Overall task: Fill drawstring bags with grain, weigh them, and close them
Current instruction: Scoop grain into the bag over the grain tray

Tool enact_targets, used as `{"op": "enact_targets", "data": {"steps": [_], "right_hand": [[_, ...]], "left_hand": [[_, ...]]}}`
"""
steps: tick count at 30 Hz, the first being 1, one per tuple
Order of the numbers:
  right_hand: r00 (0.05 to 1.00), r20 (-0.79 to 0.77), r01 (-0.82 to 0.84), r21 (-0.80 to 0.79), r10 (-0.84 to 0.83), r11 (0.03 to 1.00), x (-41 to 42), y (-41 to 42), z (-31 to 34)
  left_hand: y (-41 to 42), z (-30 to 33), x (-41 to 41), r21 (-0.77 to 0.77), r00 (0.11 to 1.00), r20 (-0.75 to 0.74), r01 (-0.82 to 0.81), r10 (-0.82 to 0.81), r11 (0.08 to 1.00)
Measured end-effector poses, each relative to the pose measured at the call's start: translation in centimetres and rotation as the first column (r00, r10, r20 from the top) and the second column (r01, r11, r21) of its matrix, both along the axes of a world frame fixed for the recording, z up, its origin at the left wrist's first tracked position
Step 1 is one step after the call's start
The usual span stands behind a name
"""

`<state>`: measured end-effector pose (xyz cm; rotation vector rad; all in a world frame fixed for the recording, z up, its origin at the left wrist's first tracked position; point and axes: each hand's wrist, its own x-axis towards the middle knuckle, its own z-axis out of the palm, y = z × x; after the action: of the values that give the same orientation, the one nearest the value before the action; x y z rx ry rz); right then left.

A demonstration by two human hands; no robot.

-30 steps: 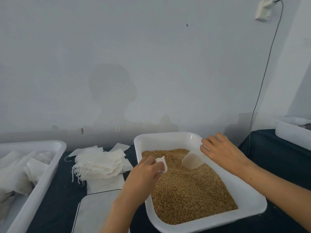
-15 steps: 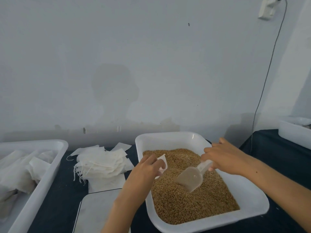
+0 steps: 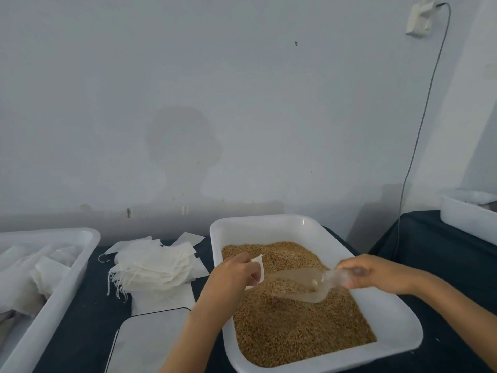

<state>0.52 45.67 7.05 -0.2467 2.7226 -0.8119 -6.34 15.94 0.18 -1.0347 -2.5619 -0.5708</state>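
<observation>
Dark-clothed table (image 3: 88, 327) standing against a stained pale wall (image 3: 215, 103); wall socket (image 3: 419, 18) trailing a cable (image 3: 419, 125). White tub (image 3: 387, 308) holding grain (image 3: 295, 335). Left hand (image 3: 231, 278) pinching a small white bag (image 3: 257, 270) over the tub. Right hand (image 3: 376, 273) gripping a clear scoop (image 3: 298, 285) carrying grain, its mouth pointing at the bag. Stack of empty bags (image 3: 156, 265) lying left; second tub (image 3: 53, 286) sitting further left.

Both forearms and hands (image 3: 231, 275) bare, unsleeved.

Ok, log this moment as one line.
stage: filling | left hand: holds small bag open over grain tray | right hand: grips clear scoop, loaded, tipped toward bag
</observation>
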Motion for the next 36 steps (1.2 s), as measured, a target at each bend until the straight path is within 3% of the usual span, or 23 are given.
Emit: {"op": "enact_targets", "data": {"steps": [4, 8, 14, 17, 25, 31, 36], "right_hand": [[0.997, -0.074, 0.018, 0.007, -0.018, 1.000, 0.4, 0.2, 3.1], [0.989, -0.132, 0.091, 0.207, -0.065, 0.974, -0.2, 0.3, 5.0], [0.977, -0.203, 0.157, 0.506, -0.059, 0.848, -1.2, -1.4, 7.5], [0.970, -0.242, 0.144, 0.677, 0.034, 0.722, -1.6, -2.5, 9.0], [0.944, -0.293, 0.154, 0.793, 0.148, 0.589, -2.5, -4.8, 11.2], [0.969, -0.238, 0.143, 0.770, 0.073, 0.622, -2.3, -4.7, 9.9], [0.993, 0.004, 0.104, 0.476, -0.120, 0.874, -1.1, -3.3, 6.9]], "left_hand": [[0.6, 0.8, -0.5, -0.027, 0.999, 0.012, 0.032, -0.032, 0.999], [1.1, 1.7, -0.3, 0.006, 0.998, 0.007, 0.059, -0.059, 0.998], [1.8, 3.3, 0.2, 0.113, 0.989, 0.090, 0.109, -0.119, 0.988], [2.0, 3.5, 0.2, 0.145, 0.985, 0.109, 0.114, -0.131, 0.983], [2.0, 3.3, 0.2, 0.183, 0.983, 0.107, 0.131, -0.152, 0.974], [1.7, 2.3, 0.0, 0.210, 0.992, 0.052, 0.104, -0.117, 0.972], [1.6, 1.0, -0.3, 0.368, 0.994, 0.111, -0.022, -0.020, 0.929]]}}
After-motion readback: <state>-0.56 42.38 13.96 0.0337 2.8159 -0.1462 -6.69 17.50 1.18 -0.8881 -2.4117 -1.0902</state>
